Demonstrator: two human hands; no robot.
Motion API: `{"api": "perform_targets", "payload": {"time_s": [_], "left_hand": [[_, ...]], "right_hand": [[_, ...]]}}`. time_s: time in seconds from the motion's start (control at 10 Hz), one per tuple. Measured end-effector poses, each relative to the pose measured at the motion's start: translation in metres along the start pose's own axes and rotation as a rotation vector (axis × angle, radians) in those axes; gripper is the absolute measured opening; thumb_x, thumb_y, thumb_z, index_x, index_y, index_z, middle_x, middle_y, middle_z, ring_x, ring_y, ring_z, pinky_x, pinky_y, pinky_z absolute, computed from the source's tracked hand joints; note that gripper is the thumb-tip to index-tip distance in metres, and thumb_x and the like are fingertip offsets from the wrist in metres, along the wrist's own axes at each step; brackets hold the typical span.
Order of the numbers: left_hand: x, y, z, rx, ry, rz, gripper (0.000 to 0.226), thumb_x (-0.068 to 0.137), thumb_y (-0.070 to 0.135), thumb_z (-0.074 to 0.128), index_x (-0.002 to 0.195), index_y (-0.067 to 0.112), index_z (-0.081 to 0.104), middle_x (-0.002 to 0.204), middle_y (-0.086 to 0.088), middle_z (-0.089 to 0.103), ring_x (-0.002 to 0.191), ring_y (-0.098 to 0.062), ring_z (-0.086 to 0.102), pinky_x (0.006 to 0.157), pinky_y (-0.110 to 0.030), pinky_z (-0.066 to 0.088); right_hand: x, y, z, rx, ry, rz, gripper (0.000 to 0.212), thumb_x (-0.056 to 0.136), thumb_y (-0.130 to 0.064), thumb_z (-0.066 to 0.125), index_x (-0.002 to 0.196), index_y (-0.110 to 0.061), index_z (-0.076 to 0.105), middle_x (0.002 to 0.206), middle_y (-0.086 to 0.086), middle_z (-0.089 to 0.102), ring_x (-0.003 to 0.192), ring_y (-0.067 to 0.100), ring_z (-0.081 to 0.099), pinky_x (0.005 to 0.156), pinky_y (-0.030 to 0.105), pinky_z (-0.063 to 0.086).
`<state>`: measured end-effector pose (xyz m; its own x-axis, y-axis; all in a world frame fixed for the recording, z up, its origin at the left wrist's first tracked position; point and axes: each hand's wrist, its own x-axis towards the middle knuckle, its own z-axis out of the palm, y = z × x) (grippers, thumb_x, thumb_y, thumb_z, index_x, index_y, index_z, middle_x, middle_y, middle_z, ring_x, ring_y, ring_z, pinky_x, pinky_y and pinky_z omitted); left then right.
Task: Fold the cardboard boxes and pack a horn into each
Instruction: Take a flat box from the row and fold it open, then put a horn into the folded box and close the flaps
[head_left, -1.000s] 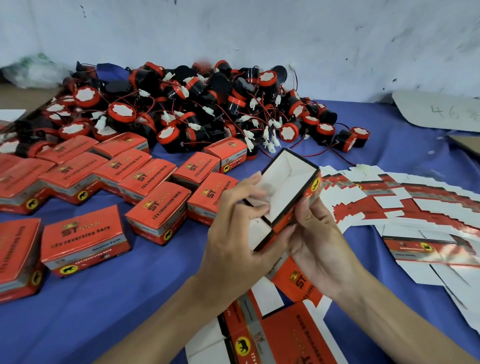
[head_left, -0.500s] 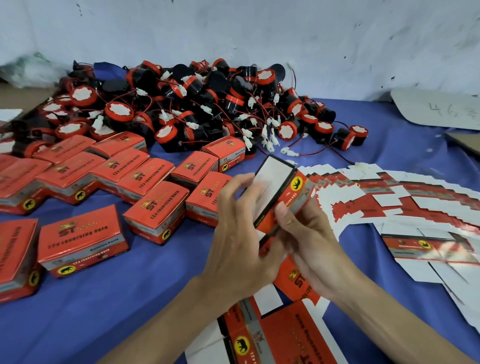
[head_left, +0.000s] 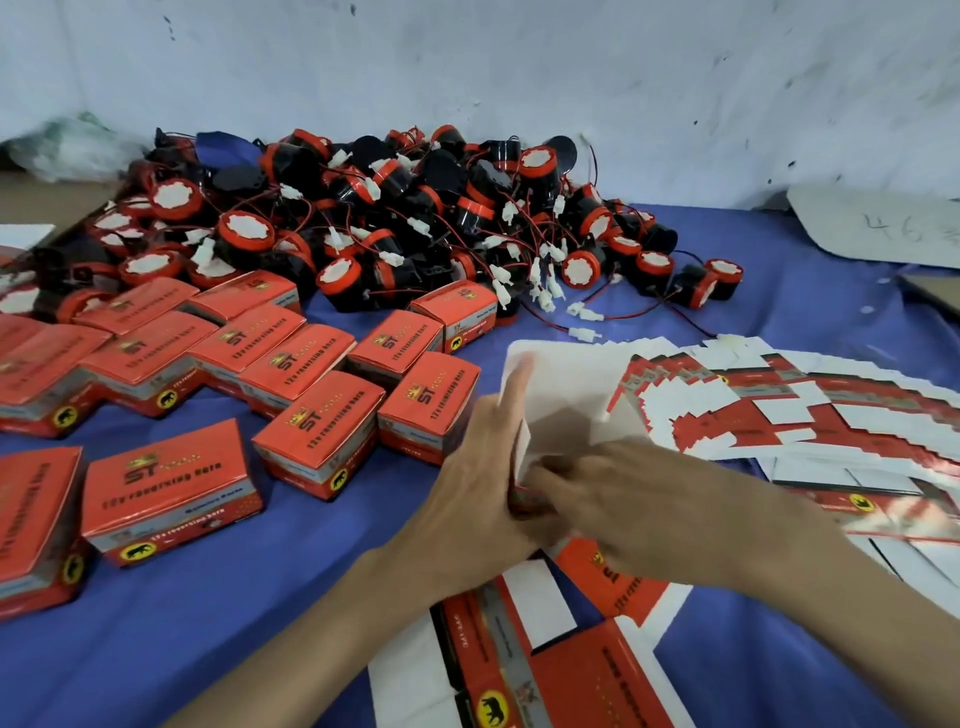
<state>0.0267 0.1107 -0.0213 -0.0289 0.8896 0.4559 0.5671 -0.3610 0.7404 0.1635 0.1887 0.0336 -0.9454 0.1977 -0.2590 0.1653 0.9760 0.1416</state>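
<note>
While both hands are working at the middle of the blue cloth (head_left: 156, 649), one half-folded box (head_left: 566, 400) is being held between them, white inside facing up. The left hand (head_left: 475, 483) is gripping its side with the forefinger lying straight along a white flap, and the right hand (head_left: 639, 504) is curling its fingers in at the red lower edge, though blur is hiding exactly how they are pinching it. Risks, as I am judging them: a flap pushed crooked could crease or slip outside the wall; the right forearm, passing just above the fanned blanks (head_left: 779, 415), could scatter them; a horn pulled from the heap of horns (head_left: 415, 218) could drag neighbours by tangled wires. Counting: box in hand, one; closed boxes (head_left: 317, 431) lying at left, about thirteen; loose blanks (head_left: 545, 675) under the wrists, two or so; fanned blanks, too overlapped to number; horns, several dozen, lying against the wall.
</note>
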Motion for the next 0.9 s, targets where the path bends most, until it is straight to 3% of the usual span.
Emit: {"api": "perform_targets", "payload": {"time_s": [0.1, 0.2, 0.3, 0.4, 0.5, 0.6, 0.7, 0.8, 0.9], "left_hand": [[0.006, -0.011, -0.006, 0.032, 0.052, -0.014, 0.092, 0.07, 0.046, 0.074, 0.139, 0.048, 0.013, 0.124, 0.006, 0.038, 0.109, 0.003, 0.042, 0.088, -0.008, 0.036], [0.009, -0.016, -0.009, 0.091, 0.125, -0.031, 0.061, 0.067, 0.048, 0.076, 0.109, 0.046, 0.032, 0.11, 0.012, 0.04, 0.102, 0.005, 0.042, 0.079, -0.006, 0.035], [0.007, -0.018, -0.009, 0.132, 0.113, -0.049, 0.055, 0.068, 0.048, 0.076, 0.098, 0.041, 0.031, 0.104, 0.016, 0.038, 0.094, 0.002, 0.041, 0.073, -0.006, 0.032], [0.006, -0.021, -0.013, 0.13, 0.099, -0.063, 0.055, 0.068, 0.052, 0.073, 0.1, 0.04, 0.03, 0.106, 0.02, 0.037, 0.096, 0.002, 0.041, 0.073, -0.008, 0.034], [0.006, -0.024, -0.02, 0.125, 0.114, -0.086, 0.057, 0.067, 0.051, 0.074, 0.102, 0.037, 0.031, 0.106, 0.02, 0.039, 0.099, 0.002, 0.042, 0.077, -0.012, 0.037], [0.007, -0.026, -0.026, 0.125, 0.128, -0.086, 0.057, 0.067, 0.045, 0.08, 0.099, 0.036, 0.033, 0.105, 0.016, 0.04, 0.099, 0.001, 0.041, 0.076, -0.011, 0.035], [0.007, -0.026, -0.027, 0.099, 0.122, -0.088, 0.059, 0.067, 0.039, 0.084, 0.097, 0.036, 0.033, 0.104, 0.016, 0.041, 0.098, 0.002, 0.041, 0.074, -0.01, 0.035], [0.006, -0.025, -0.026, 0.071, 0.112, -0.091, 0.059, 0.068, 0.034, 0.085, 0.096, 0.031, 0.033, 0.104, 0.014, 0.041, 0.097, 0.003, 0.041, 0.072, -0.006, 0.033], [0.004, -0.021, -0.027, 0.028, 0.137, -0.097, 0.049, 0.072, 0.047, 0.074, 0.093, 0.029, 0.033, 0.097, 0.01, 0.042, 0.09, -0.001, 0.042, 0.071, -0.011, 0.033]], "right_hand": [[-0.007, 0.019, -0.031, 0.278, 0.258, -0.123, 0.032, 0.089, -0.006, 0.05, 0.119, -0.008, 0.06, 0.101, 0.011, 0.065, 0.09, 0.027, 0.064, 0.07, 0.039, 0.052], [0.008, 0.059, -0.05, 0.816, 0.857, 0.008, 0.029, 0.079, -0.001, 0.046, 0.091, -0.015, 0.068, 0.086, -0.007, 0.071, 0.077, 0.009, 0.067, 0.063, 0.028, 0.054], [0.061, 0.11, -0.035, 0.896, 0.992, 0.461, 0.018, 0.087, -0.005, 0.054, 0.098, -0.015, 0.064, 0.094, -0.001, 0.069, 0.088, 0.017, 0.065, 0.076, 0.031, 0.051], [0.107, 0.141, 0.013, 0.473, 0.463, 0.672, 0.039, 0.093, -0.022, 0.058, 0.127, -0.003, 0.051, 0.122, 0.02, 0.056, 0.113, 0.035, 0.051, 0.089, 0.038, 0.038], [0.116, 0.144, 0.038, 0.285, 0.453, 0.698, 0.031, 0.095, -0.021, 0.055, 0.12, -0.002, 0.058, 0.113, 0.027, 0.054, 0.107, 0.039, 0.05, 0.082, 0.043, 0.038], [0.096, 0.142, 0.036, 0.297, 0.457, 0.628, 0.019, 0.085, 0.005, 0.05, 0.098, 0.004, 0.064, 0.097, 0.025, 0.064, 0.096, 0.043, 0.055, 0.07, 0.045, 0.042], [0.041, 0.145, 0.03, 0.309, 0.345, 0.471, 0.018, 0.083, 0.007, 0.057, 0.09, -0.002, 0.072, 0.09, 0.014, 0.07, 0.088, 0.036, 0.061, 0.075, 0.04, 0.044], [-0.011, 0.143, 0.019, 0.383, 0.267, 0.408, 0.013, 0.083, -0.002, 0.069, 0.085, -0.014, 0.076, 0.079, -0.014, 0.069, 0.08, 0.004, 0.063, 0.076, 0.02, 0.041], [-0.042, 0.129, 0.008, 0.641, 0.236, 0.433, 0.017, 0.079, -0.014, 0.075, 0.071, -0.029, 0.074, 0.068, -0.019, 0.065, 0.062, -0.004, 0.056, 0.063, 0.008, 0.037]]}}
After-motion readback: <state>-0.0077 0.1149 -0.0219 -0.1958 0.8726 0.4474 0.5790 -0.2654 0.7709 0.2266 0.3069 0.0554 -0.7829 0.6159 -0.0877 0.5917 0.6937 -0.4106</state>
